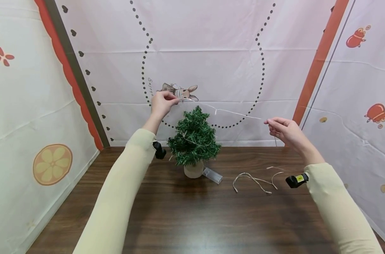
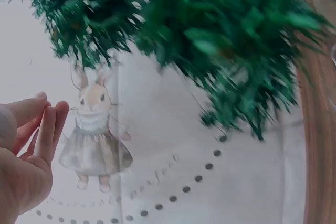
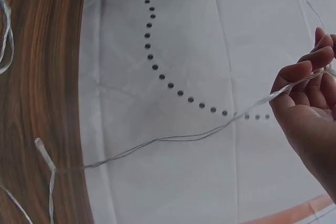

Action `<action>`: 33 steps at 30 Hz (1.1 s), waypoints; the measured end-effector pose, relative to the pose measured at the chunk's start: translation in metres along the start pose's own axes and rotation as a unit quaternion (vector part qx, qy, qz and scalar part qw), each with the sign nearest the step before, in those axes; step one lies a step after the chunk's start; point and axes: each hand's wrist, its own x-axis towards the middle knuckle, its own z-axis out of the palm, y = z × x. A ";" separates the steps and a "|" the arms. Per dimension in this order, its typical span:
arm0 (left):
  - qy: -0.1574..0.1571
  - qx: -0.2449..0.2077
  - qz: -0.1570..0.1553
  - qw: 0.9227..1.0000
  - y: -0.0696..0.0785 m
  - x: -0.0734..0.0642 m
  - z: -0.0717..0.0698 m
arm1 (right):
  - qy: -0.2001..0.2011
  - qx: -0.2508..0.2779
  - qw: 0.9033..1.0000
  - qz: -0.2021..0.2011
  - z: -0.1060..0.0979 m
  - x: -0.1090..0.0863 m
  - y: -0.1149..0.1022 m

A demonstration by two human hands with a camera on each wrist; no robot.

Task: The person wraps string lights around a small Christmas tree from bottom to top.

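- the light string (image 1: 232,112) is held in the air between both hands, just above and to the right of the tree (image 1: 195,135); its long axis runs sideways, sloping down from left hand to right hand, and one small bulb points downward from it.
- the left hand (image 1: 162,103) pinches one end of this stretch, fingers narrow, thumb against fingertips.
- the right hand (image 1: 286,130) pinches the other end, fingers curled close about the wire.
- the tree stands upright on the bench (image 1: 192,218), tip up, its pale base (image 1: 193,170) down; a strand crosses its branches.
- a clear box (image 1: 212,175) lies beside the base, its long axis slanting towards the near right.
- loose wire (image 1: 254,179) lies on the bench, right of the box.
- "perfect" can be read beneath the printed rabbit (image 2: 95,129); the script before it is hard to make out.
- a yellow label (image 1: 300,178) on the right wrist camera (image 1: 293,181) is too small to read.
- in the left wrist view the tree is blurred and cut off above.
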 end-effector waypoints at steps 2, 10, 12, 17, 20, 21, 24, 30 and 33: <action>0.006 -0.004 0.002 1.000 -0.006 -0.002 -0.003 | 0.000 0.007 1.000 -0.004 0.004 0.002 -0.001; 0.015 -0.055 -0.004 0.998 -0.020 -0.011 -0.015 | 0.003 0.013 1.000 -0.019 0.020 0.010 -0.008; 0.013 -0.083 -0.011 0.996 -0.020 -0.013 -0.017 | 0.010 0.017 1.000 -0.021 0.023 0.012 -0.009; 0.000 -0.166 -0.030 0.986 -0.021 -0.018 -0.020 | -0.001 0.057 0.997 -0.045 0.029 0.013 -0.012; -0.003 -0.210 -0.033 0.977 -0.026 -0.022 -0.022 | -0.013 0.074 0.996 -0.056 0.031 0.013 -0.012; -0.004 -0.222 -0.033 0.974 -0.028 -0.023 -0.023 | -0.016 0.079 0.995 -0.058 0.032 0.013 -0.012; -0.016 -0.268 -0.025 0.963 -0.033 -0.026 -0.026 | -0.019 0.080 0.994 -0.066 0.035 0.013 -0.013; -0.056 -0.344 0.000 0.937 -0.038 -0.030 -0.035 | -0.036 0.100 0.991 -0.077 0.042 0.013 -0.016; -0.076 -0.360 0.012 0.930 -0.037 -0.033 -0.041 | -0.039 0.117 0.989 -0.081 0.046 0.012 -0.018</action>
